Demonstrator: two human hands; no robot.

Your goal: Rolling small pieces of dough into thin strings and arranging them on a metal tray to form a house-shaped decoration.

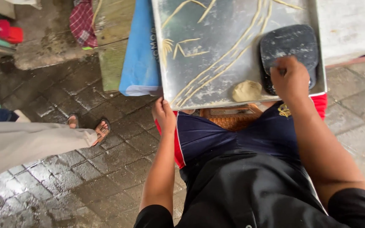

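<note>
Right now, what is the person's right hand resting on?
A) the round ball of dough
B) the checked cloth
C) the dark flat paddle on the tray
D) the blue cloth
C: the right hand presses on the dark paddle, while the dough ball lies beside it on the metal tray.

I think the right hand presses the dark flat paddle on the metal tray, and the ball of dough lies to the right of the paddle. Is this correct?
Not quite. The head view shows the ball of dough lying left of the dark flat paddle, near the front edge of the metal tray. The rest holds: the right hand presses the paddle.
</note>
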